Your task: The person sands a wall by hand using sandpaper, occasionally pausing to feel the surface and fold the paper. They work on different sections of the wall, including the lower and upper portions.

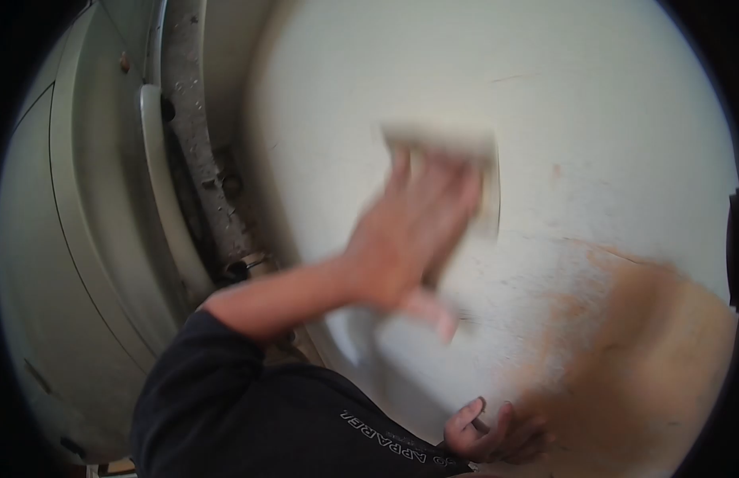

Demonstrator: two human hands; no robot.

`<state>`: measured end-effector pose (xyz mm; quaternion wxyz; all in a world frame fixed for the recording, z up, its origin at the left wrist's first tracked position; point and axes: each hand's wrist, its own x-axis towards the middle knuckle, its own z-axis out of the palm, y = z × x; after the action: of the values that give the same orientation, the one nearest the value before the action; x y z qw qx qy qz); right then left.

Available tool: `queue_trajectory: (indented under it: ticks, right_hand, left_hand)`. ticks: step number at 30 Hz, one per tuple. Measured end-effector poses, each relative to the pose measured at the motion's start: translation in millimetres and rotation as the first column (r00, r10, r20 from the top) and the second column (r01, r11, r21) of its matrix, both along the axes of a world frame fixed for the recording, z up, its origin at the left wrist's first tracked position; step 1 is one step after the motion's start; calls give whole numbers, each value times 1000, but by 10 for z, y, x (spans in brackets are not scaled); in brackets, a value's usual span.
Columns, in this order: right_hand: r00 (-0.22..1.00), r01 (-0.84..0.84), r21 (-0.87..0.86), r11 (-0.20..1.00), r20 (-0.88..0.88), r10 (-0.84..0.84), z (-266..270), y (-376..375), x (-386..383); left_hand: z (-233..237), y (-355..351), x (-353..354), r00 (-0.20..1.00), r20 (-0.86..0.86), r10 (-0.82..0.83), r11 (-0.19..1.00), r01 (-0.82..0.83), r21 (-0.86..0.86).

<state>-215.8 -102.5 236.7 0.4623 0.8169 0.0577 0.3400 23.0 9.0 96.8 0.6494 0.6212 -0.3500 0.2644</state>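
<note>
My left hand [409,227] reaches across a large pale panel [369,72], back of the hand up and blurred by motion. Beneath its fingers is a blurred, flat, pale rectangular pad [441,139], held against the panel; the thumb sticks out to the side. Low in the view, near the panel's lower part, my right hand [497,434] has its fingers apart and slightly bent, with nothing visible in it. A brownish-orange patch [625,342] with scuffed edges marks the panel to the right of my hands.
A pale vehicle body [106,207] with a long light handle or trim piece [166,175] stands at the left. Between it and the panel runs a strip of littered grey floor [190,103]. A dark object [736,251] shows at the right edge.
</note>
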Motion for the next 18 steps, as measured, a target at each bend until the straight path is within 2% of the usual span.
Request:
queue_trajectory:
  ticks: [1,2,4,5,7,8,9,11,13,14,17,18]
  right_hand:
    - [1000,6,-14,1000,22,-6,5,10,-8]
    - [999,45,-3,999,1,-45,6,30,-17]
    - [996,88,7,996,-22,-88,0,59,-56]
    - [996,83,20,996,-21,-83,-3,64,-61]
    - [999,49,35,998,0,-49,-49,28,-3]
    - [995,95,54,994,2,-95,-29,70,-214]
    - [992,127,78,989,-11,-127,-36,98,-173]
    - [993,118,92,989,-8,-118,-44,149,-127]
    - [994,108,120,987,-8,-108,-87,161,-71]
    - [998,65,132,989,-7,-65,-111,151,-44]
    - [999,-13,189,982,37,6,-154,205,25]
    - [999,-16,199,980,37,8,-151,232,40]
  left_hand:
    - [-51,0,-239,989,44,-144,989,142,41]
    - [-74,-9,-222,987,64,-149,989,147,30]
    - [-44,21,-218,964,231,-132,979,90,182]
    - [8,41,-54,964,260,-60,985,16,171]
    - [290,61,426,976,180,127,991,-130,6]
    - [476,157,464,978,137,155,986,-161,33]
    - [591,217,689,982,46,185,983,-186,0]
    - [670,134,668,967,-100,236,965,-245,-94]
    - [547,57,357,965,-80,250,963,-257,-86]
    - [442,52,154,975,-80,206,976,-210,-52]
    - [-71,82,-307,988,-3,157,987,-157,42]
    - [-13,190,-352,986,5,166,985,-166,54]
